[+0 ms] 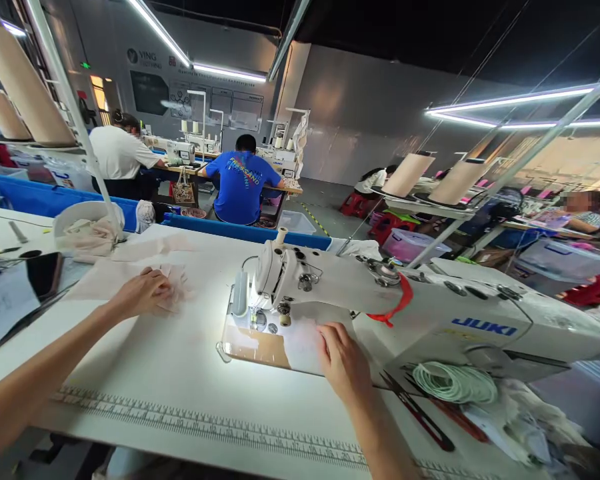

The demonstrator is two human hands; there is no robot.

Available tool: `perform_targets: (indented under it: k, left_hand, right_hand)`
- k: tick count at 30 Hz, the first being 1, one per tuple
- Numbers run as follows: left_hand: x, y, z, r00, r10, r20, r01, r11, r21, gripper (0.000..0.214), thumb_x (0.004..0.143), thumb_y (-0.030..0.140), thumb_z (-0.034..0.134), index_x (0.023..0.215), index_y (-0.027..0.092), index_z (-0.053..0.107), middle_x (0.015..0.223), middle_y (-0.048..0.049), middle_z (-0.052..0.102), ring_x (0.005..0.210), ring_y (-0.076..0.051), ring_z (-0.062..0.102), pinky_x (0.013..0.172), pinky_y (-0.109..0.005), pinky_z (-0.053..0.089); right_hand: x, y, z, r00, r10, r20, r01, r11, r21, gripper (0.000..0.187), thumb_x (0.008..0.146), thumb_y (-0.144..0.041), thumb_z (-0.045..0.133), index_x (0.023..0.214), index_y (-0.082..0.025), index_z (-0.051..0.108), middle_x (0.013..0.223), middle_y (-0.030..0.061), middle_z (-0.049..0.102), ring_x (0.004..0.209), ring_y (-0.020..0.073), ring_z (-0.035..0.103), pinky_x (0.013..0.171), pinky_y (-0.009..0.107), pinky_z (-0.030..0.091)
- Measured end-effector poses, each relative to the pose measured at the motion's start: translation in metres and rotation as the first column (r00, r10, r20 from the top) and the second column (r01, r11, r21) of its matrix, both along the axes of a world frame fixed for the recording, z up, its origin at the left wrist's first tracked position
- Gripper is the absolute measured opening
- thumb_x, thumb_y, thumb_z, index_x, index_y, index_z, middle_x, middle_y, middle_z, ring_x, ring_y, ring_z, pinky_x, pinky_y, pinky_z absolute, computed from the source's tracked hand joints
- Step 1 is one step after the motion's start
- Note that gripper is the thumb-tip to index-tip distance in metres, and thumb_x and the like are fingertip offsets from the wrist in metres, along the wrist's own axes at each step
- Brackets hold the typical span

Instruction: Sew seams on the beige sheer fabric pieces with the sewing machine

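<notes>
My left hand (145,291) is closed on a crumpled piece of thin pale pink fabric (177,287) left of the sewing machine, blurred a little by motion. More of this fabric lies flat behind and beside the hand. At the machine bed, my right hand (344,360) has its fingers bent and pressed together at the edge of a pale fabric piece (304,343). That piece lies on the bed to the right of the needle area; the fingertips are partly hidden. The white sewing machine (330,283) has a red strip (404,300) hanging from its arm.
Dark-handled tweezers (423,417) and a coil of pale green cord (455,382) lie near my right forearm. A printed ruler (205,427) runs along the table front. A white bin of scraps (85,220) stands back left, near a phone (45,273). Other people sit at machines beyond.
</notes>
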State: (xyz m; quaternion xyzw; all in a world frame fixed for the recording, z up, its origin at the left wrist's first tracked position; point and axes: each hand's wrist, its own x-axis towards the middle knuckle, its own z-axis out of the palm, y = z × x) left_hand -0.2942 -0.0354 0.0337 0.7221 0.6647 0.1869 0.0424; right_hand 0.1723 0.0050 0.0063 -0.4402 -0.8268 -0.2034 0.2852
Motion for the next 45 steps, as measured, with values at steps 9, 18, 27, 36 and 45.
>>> perform_targets:
  k: [9,18,27,36,45]
  left_hand:
    - [-0.010,0.000,0.002,0.998,-0.070,0.006,0.070,0.991,-0.116,0.031,0.079,0.048,0.046,0.067,0.024,0.062,0.072,-0.0063,0.069,0.079,-0.026,0.060,0.071,-0.034,0.043]
    - [0.052,-0.014,0.035,0.893,-0.240,0.381,0.324,0.930,-0.173,0.032,0.087,0.051,0.047,0.080,0.022,0.060,0.071,0.0003,0.063,0.066,-0.016,0.057,0.062,-0.025,0.042]
    - [0.158,0.011,0.014,0.796,-0.348,0.494,0.506,0.831,-0.229,0.021,0.079,0.036,0.051,0.066,0.020,0.050,0.054,0.0047,0.043,0.053,-0.011,0.038,0.052,-0.025,0.031]
    - [0.168,0.010,-0.001,0.892,-0.077,0.446,0.259,0.895,-0.364,0.012,0.075,0.032,0.049,0.070,0.022,0.052,0.065,0.0038,0.057,0.063,-0.014,0.053,0.061,-0.025,0.040]
    - [0.174,0.014,-0.003,0.938,-0.040,0.344,0.179,0.907,-0.381,0.013,0.077,0.033,0.050,0.071,0.023,0.056,0.069,0.0031,0.065,0.066,-0.016,0.061,0.062,-0.025,0.043]
  right_hand:
    - [-0.012,-0.012,0.005,0.990,0.094,-0.100,-0.097,0.995,-0.024,0.020,0.091,-0.012,0.039,0.094,-0.020,0.057,0.087,0.0070,0.064,0.078,0.0200,0.065,0.066,0.031,0.052]
    - [-0.093,-0.075,0.022,0.968,0.249,0.039,-0.205,0.870,-0.448,0.017,0.094,-0.023,0.046,0.102,-0.021,0.061,0.090,0.0028,0.057,0.068,0.0155,0.051,0.062,0.030,0.041]
    - [-0.106,-0.065,0.016,0.950,0.243,0.196,-0.160,0.919,-0.361,0.012,0.091,-0.030,0.055,0.089,-0.019,0.059,0.090,0.0043,0.057,0.076,0.0182,0.049,0.062,0.031,0.032]
    - [-0.107,-0.067,0.014,0.963,0.227,0.148,-0.168,0.929,-0.330,0.011,0.092,-0.029,0.053,0.094,-0.019,0.058,0.089,0.0046,0.056,0.071,0.0178,0.044,0.060,0.032,0.028]
    - [-0.107,-0.068,0.012,0.963,0.224,0.149,-0.161,0.924,-0.348,0.015,0.092,-0.029,0.053,0.102,-0.018,0.058,0.092,0.0056,0.057,0.073,0.0186,0.046,0.060,0.033,0.030]
